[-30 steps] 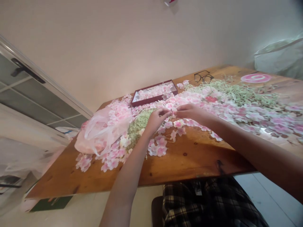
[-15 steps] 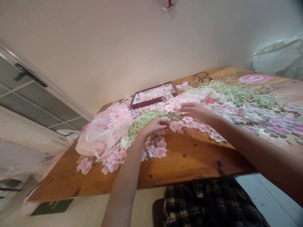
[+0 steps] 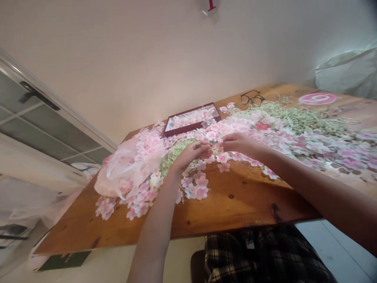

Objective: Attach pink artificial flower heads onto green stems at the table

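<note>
My left hand [image 3: 193, 154] is raised over the flowers at mid-table, its fingers curled in with the tips towards the right. What they grip, if anything, is too small to make out. Facing it, my right hand [image 3: 240, 143] has its fingers pressed together at a pale artificial flower [image 3: 218, 148] between the two hands. Pink and white artificial blossoms [image 3: 224, 158] lie just below the fingertips. A heap of green artificial stems [image 3: 173, 154] is to the left, partly behind my left hand. More petals [image 3: 201, 181] are nearer the front edge.
A dark red box [image 3: 192, 127] of blossoms stands at the back. A thin plastic bag [image 3: 118, 173] of pink flowers sits left. Glasses [image 3: 252, 99], more green stems [image 3: 306, 114] and a pink number sign [image 3: 318, 98] are on the wooden table [image 3: 229, 212] at right.
Both hands have come closer together. My left hand has lifted slightly and my right hand has dropped a little. A pale flower now shows between the fingertips.
</note>
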